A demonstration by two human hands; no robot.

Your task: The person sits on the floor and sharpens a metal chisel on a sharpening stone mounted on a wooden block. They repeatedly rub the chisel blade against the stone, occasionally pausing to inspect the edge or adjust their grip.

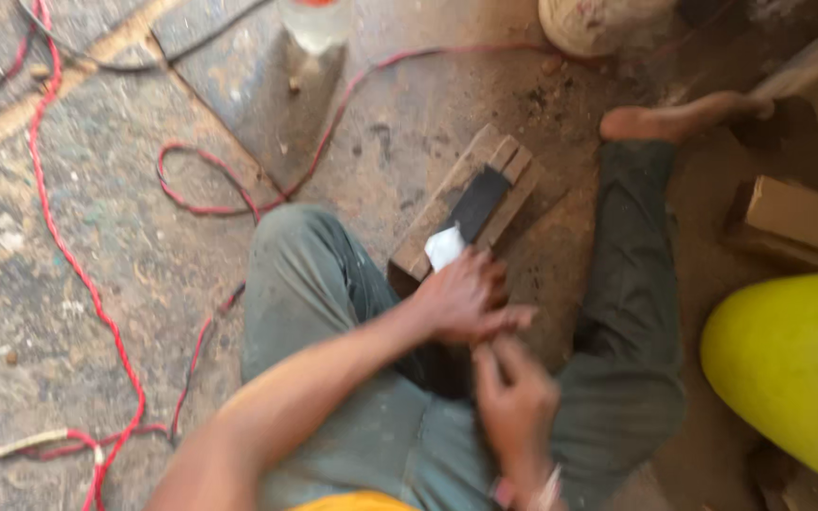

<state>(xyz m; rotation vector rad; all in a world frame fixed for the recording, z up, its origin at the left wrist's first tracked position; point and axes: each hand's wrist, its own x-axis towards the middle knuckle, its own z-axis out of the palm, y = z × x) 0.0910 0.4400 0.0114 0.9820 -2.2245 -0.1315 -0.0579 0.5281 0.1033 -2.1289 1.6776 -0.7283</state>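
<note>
Hands met between your knees as you sat on the dusty concrete floor: your left hand lay curled, fingers stretched toward the right, beside a white scrap resting on the near end of a wooden block, while your right hand came up from below with its fingers pinched together against the left fingertips. Blur hid whether anything small sat in that pinch, so I could not tell what either hand actually held. A dark flat strip lay along the top of the block, touching the scrap. Red cable looped across the floor just beside your left leg, and a yellow-green rounded object sat close to your right knee. My judgement: the loose scrap could have slid off the block if your left knuckles nudged it, and a shifting leg could have snagged the cable.
</note>
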